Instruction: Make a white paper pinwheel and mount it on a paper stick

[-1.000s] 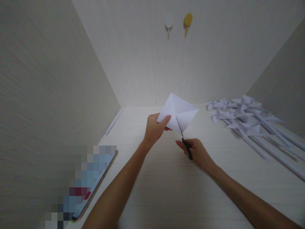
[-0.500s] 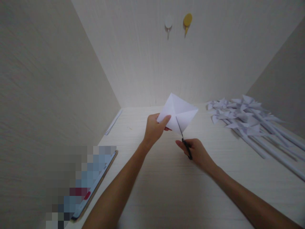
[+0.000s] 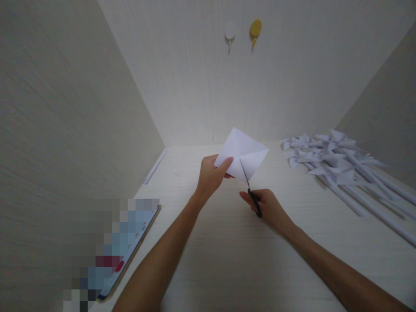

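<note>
A square sheet of white paper [image 3: 243, 145] with crossing fold lines is held up, one corner pointing away from me. My left hand [image 3: 212, 173] pinches its left side, thumb on top and fingers underneath. Black-handled scissors [image 3: 255, 203] are gripped in my right hand [image 3: 268, 206]. Their blades lie along the fold from the near corner toward the middle of the sheet, and they look closed or nearly so. The tip stops short of the centre crossing. My right fingers are partly hidden behind the handles.
Several white paper pinwheels [image 3: 338, 158] on rolled paper sticks [image 3: 373, 199] lie heaped at the right. A partly pixelated phone-like device [image 3: 133, 249] leans at the left, with a folded white strip [image 3: 156, 166] beyond it. White [image 3: 229, 32] and yellow [image 3: 255, 28] hooks hang on the back wall.
The paper's right corner has shifted very slightly to the left. Both hands and the scissors stay almost where they were.
</note>
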Motion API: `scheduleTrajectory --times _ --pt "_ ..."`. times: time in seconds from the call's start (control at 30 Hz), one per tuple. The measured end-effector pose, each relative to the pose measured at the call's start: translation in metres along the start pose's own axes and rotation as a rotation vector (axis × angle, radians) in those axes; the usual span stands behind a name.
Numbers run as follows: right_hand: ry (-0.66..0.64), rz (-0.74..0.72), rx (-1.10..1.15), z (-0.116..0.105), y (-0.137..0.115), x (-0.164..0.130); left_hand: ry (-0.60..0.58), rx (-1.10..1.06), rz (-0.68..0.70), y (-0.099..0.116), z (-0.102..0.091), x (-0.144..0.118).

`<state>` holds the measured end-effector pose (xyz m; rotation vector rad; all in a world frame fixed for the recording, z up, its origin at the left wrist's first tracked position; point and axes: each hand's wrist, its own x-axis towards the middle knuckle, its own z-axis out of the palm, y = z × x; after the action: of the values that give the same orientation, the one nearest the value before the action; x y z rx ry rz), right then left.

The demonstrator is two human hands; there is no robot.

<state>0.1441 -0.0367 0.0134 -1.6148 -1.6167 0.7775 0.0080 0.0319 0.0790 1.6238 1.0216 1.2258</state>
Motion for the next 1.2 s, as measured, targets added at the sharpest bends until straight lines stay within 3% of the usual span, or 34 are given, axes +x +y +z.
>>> scheduleTrajectory --times 0.47,0.6,0.73,0.87,1.07,1.2 --pt "-0.014 0.022 0.026 0.001 -0.002 0.000 0.031 -0.009 0.005 -0.003 0.000 0.002" --pt "-0.094 0.007 0.092 0.004 0.002 0.001 0.155 -0.066 0.007 -0.004 -0.003 0.006" --pt "-0.103 0.019 0.328 0.006 0.002 0.002 0.313 -0.251 -0.049 -0.003 -0.006 0.010" --pt "0.077 0.036 0.662 0.006 -0.001 0.004 0.290 -0.433 -0.189 -0.004 0.003 0.005" --pt "0.402 0.074 0.943 -0.002 0.001 0.011 0.083 -0.436 -0.323 -0.017 0.033 -0.013" --pt "0.554 0.065 1.032 -0.011 0.004 0.017 -0.082 -0.394 -0.377 -0.026 0.036 -0.017"
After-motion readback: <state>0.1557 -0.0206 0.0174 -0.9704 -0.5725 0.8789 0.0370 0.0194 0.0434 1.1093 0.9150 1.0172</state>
